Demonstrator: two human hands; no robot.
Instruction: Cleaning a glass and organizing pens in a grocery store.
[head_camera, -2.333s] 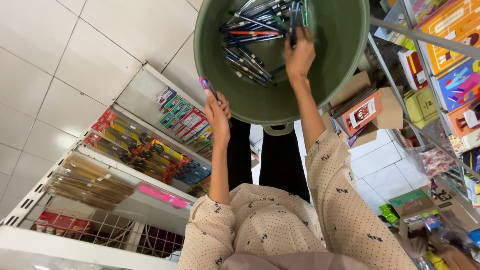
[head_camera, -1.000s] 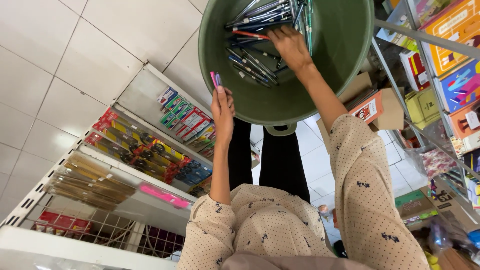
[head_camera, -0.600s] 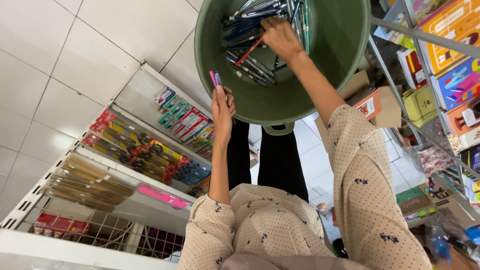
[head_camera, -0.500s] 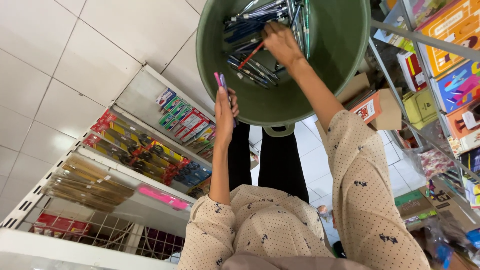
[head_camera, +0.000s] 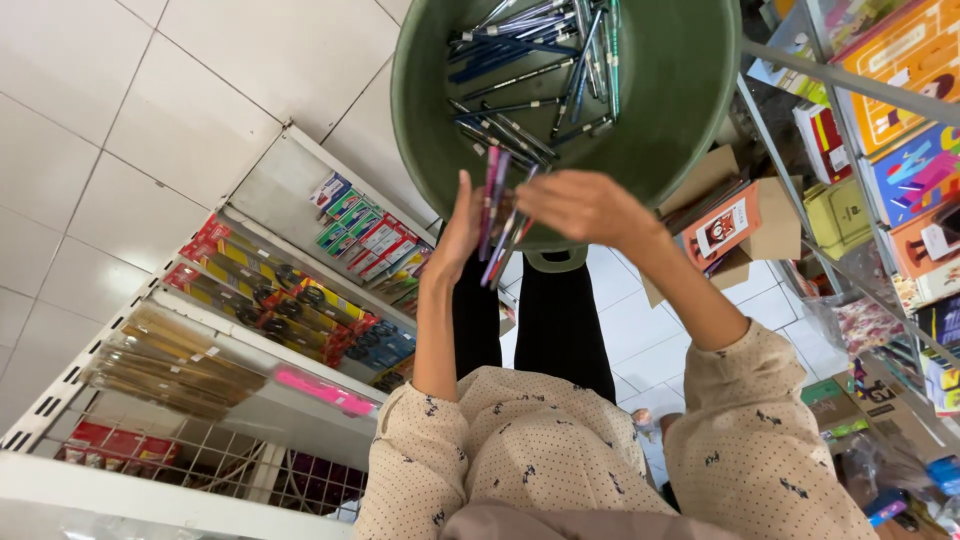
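Pens (head_camera: 497, 215) stand in a small bunch between my two hands, their long axes running roughly from the green bucket (head_camera: 690, 90) down toward my body, slightly fanned. My left hand (head_camera: 458, 232) curls around them from the side, gripping the bunch. My right hand (head_camera: 590, 205) closes on the same bunch, fingers bent, just over the bucket's near rim. More pens lie crisscrossed inside the bucket.

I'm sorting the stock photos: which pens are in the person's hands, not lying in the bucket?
The small bunch of pink and purple pens, held upright between the left hand and right hand at the green bucket's near rim; the other pens lie loose inside.
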